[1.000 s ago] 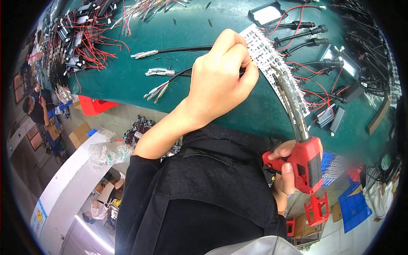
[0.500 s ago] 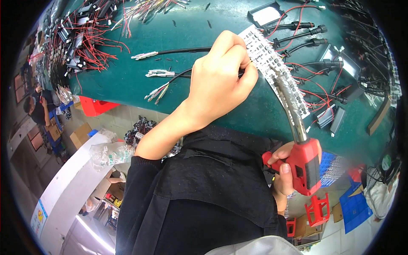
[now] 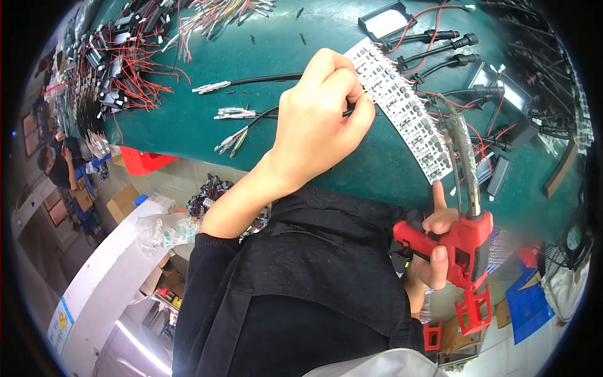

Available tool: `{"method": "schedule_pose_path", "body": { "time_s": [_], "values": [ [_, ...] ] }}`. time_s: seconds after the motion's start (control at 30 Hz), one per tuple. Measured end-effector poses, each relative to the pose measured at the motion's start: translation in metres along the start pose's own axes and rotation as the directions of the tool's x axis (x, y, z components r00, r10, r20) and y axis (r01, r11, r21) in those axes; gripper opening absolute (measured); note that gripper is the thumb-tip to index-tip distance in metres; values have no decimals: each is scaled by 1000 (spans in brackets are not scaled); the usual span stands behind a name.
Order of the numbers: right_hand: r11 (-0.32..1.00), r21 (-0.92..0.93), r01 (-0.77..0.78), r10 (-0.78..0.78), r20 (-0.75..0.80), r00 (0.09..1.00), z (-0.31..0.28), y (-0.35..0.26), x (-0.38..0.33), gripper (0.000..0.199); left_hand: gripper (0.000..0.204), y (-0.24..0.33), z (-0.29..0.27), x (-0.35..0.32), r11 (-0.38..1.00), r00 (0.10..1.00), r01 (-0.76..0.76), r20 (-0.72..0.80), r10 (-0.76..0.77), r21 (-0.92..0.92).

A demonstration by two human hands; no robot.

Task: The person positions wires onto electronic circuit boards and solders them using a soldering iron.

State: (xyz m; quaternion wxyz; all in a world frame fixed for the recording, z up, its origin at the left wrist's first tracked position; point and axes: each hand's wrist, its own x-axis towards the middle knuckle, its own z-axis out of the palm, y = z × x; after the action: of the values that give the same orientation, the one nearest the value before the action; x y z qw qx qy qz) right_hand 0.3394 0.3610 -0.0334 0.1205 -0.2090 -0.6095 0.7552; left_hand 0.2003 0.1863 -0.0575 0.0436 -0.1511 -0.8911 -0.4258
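Note:
My left hand (image 3: 317, 119) is closed in a pinch on a black cable (image 3: 347, 113), right at the left edge of a white circuit board panel (image 3: 405, 113). More black cables (image 3: 267, 78) with stripped, silvery wire ends run out to the left from behind that hand. In my right hand (image 3: 429, 267) is a red soldering gun (image 3: 480, 235), its long metal barrel pointing up past the board's right side. One finger of the right hand reaches out to the panel's lower corner. The spot where the cable meets the board is hidden by my left fingers.
Black connector cables (image 3: 455, 60) and red wires fan out beyond the panel's right side. Black-framed modules (image 3: 383, 24) lie around it. Heaped parts with red wires (image 3: 135, 85) fill the green table's left end. A red stool (image 3: 474, 311) stands below on the right.
The soldering gun has swung right, off the board's face. A right finger has stretched out to the panel's lower corner, and the panel has shifted slightly left.

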Motion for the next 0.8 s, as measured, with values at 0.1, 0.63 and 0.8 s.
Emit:
{"method": "schedule_pose_path", "body": {
  "time_s": [0.1,0.63,0.8],
  "values": [
    [1000,23,-1,1,-9,1000,3,-1,0,56,11,-1,-2,0,999,1000,7,24,-6,-42],
    [993,-67,-93,107,248,963,-17,-2,-18,68,17,0,11,-6,997,995,-52,-80,56,60],
    [985,-139,-106,141,276,951,-16,2,-22,69,18,1,13,-6,994,994,-56,-88,64,92]
  ]
}}
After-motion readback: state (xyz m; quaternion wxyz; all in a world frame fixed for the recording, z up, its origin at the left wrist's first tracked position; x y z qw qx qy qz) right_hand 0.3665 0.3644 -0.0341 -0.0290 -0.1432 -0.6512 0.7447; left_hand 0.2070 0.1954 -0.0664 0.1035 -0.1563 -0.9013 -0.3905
